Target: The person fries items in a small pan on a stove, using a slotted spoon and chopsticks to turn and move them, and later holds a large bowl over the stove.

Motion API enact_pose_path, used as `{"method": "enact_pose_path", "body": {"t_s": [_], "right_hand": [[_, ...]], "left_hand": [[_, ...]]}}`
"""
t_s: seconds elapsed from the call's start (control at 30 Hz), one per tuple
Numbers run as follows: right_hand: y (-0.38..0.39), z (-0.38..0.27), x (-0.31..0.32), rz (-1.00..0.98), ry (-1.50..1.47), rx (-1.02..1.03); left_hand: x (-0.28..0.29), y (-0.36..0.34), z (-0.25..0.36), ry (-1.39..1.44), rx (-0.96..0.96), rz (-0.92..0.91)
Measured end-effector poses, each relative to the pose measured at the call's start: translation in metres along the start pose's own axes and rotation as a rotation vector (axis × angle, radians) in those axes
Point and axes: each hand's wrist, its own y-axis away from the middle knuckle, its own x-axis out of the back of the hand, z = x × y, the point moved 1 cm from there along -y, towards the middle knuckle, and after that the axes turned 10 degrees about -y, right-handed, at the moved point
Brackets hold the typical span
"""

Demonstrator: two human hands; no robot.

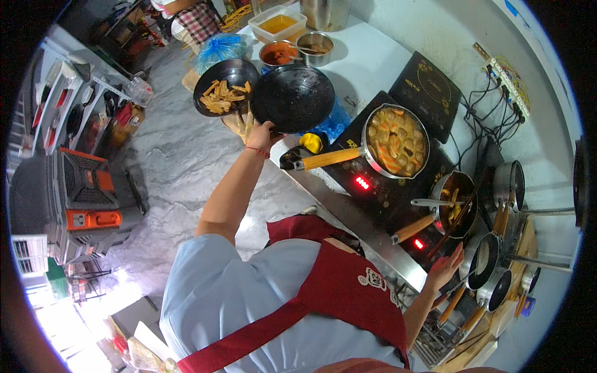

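Observation:
My left hand (266,135) grips the near rim of a black bowl (292,96) with a bare, shiny inside. Against its left side is another black bowl (208,78), partly filled with golden-brown strips (224,96) of food. My right hand (444,268), fingers stretched out and holding nothing, hovers near the counter's front edge. It is closest to the small dark pans and to a pan (464,230) of yellowish food with chopsticks and a grey-handled utensil across it. A wooden-handled saucepan (398,142) of stew with orange pieces sits on the induction cooker with a lit red display.
Several wooden-handled pans (496,289) crowd the right side. Another induction cooker (426,93) lies near the wall, beside tangled cables and a power strip (510,87). Metal bowls of sauce (278,55) and a plastic tub (277,25) stand at the back. Another person (198,22) is at the top left.

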Motion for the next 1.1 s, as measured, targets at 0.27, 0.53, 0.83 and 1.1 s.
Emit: {"method": "enact_pose_path", "body": {"t_s": [0.27,0.53,0.83,1.1], "right_hand": [[0.005,0.017,0.026,0.177,-0.005,-0.011],[-0.016,-0.032,0.075,0.5,-0.063,0.122],[-0.007,-0.171,0.106,0.656,-0.177,0.466],[0.043,-0.314,0.067,0.561,-0.334,0.523]], "left_hand": [[0.006,0.146,0.09,-0.058,-0.289,0.175],[0.058,0.23,0.092,0.015,-0.38,0.334],[0.129,0.23,0.084,0.116,-0.334,0.305],[0.183,0.224,0.125,0.087,-0.254,0.208]]}}
